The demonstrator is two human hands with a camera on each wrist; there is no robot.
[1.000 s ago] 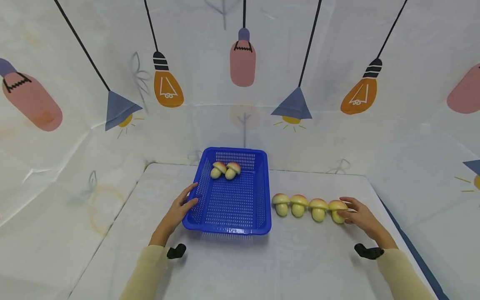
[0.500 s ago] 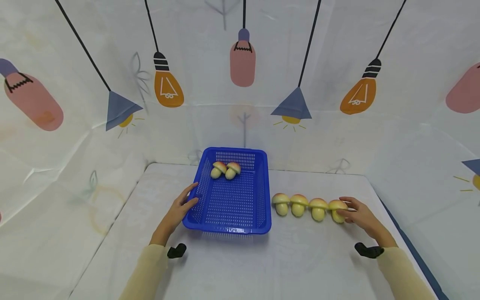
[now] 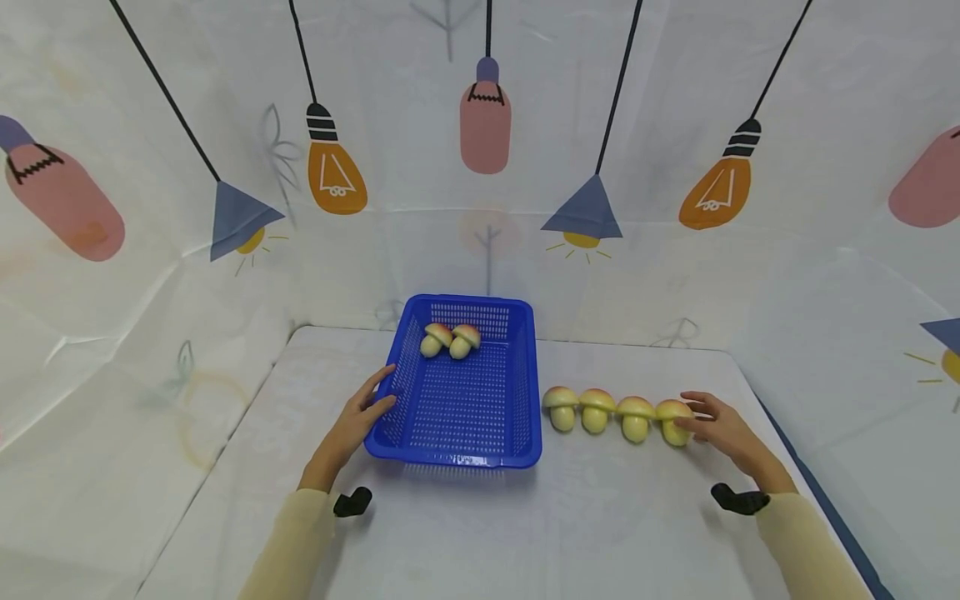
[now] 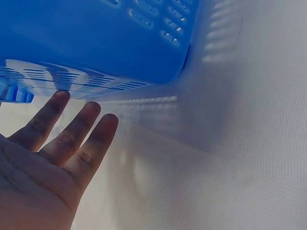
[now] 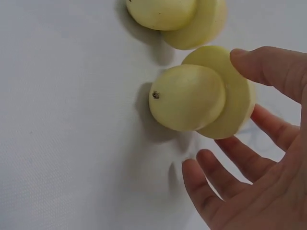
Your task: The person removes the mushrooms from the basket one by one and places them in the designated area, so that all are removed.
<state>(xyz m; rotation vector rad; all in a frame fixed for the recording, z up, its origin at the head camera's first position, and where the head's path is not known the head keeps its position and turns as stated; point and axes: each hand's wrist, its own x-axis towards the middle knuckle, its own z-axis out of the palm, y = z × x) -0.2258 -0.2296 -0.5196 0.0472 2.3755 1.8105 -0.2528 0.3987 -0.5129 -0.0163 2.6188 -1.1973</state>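
Note:
A blue perforated basket [image 3: 453,457] stands mid-table with two toy mushrooms [image 3: 451,340] at its far end. My left hand [image 3: 358,417] lies flat against the basket's left wall [image 4: 96,43], fingers [image 4: 79,127] straight on the table beside it. Right of the basket several yellow-green mushrooms [image 3: 596,409] lie in a row. My right hand [image 3: 712,425] is at the rightmost mushroom [image 3: 672,419]. In the right wrist view its thumb [image 5: 268,64] touches the cap of this mushroom [image 5: 192,98], while the loosely spread fingers [image 5: 211,189] lie just below it.
A white cloth covers the table [image 3: 525,533] and walls, printed with lamps. The table's right edge [image 3: 810,492] runs close behind my right hand. Another mushroom [image 5: 172,14] lies just beyond the touched one.
My right hand has shifted only slightly at the end mushroom. The left hand, basket and other mushrooms have stayed put.

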